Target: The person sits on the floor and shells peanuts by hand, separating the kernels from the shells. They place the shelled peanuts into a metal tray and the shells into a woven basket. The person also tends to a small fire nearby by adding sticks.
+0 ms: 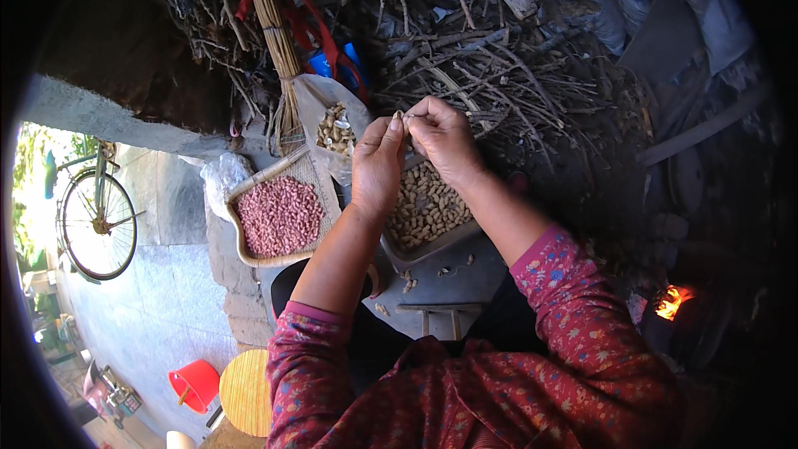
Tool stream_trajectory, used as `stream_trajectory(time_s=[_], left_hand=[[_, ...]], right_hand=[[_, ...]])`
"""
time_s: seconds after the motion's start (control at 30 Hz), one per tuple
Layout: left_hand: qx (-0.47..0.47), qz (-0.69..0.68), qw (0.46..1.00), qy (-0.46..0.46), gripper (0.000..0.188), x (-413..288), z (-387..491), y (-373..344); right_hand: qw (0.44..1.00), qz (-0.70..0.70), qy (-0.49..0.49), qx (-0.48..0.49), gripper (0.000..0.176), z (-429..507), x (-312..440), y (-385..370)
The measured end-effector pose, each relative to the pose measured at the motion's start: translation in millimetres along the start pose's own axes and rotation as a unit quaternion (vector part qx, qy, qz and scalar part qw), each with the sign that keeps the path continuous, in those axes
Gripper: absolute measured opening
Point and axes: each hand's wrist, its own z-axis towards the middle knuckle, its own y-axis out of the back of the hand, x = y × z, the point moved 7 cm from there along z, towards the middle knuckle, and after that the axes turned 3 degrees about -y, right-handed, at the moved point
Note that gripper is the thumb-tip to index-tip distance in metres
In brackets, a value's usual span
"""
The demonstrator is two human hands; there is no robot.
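My left hand (379, 165) pinches a peanut pod (398, 115) between thumb and fingers. Close against it, my right hand (446, 140) has its thumb and index finger pressed together at the pod; whether a bit of shell or kernel is between them is too small to tell. Below both hands is a grey tray (399, 260) of unshelled peanuts (427, 206), partly covered by my wrists. To the left, a woven basket (271, 260) holds pink shelled peanuts (280, 215). Empty-looking shells (336, 128) lie in a pale bag (312, 93) behind my left hand.
A straw broom (274, 31) leans beside the bag. Dry branches (499, 81) are heaped beyond my hands. Fire (673, 302) burns at the right. A small wooden stool (439, 308), a red bucket (196, 386) and a bicycle (100, 218) are also in view.
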Motion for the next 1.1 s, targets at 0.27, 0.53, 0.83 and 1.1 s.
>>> stream_trajectory(time_s=[0.27, 0.53, 0.83, 1.1], left_hand=[[0.026, -0.074, 0.995, 0.060, 0.020, 5, 4, 0], [0.015, -0.105, 0.990, 0.088, 0.017, 8, 3, 2], [0.003, -0.196, 0.966, 0.169, 0.016, 23, 7, -3], [0.026, -0.133, 0.988, 0.078, 0.018, 29, 13, 6]], right_hand=[[0.989, -0.113, 0.090, 0.018, 0.006, -3, 17, -6], [0.976, -0.172, 0.127, 0.046, 0.006, -7, 27, -9], [0.915, -0.315, 0.247, 0.051, 0.005, -16, 37, -13], [0.892, -0.356, 0.267, 0.082, 0.014, -20, 31, -19]])
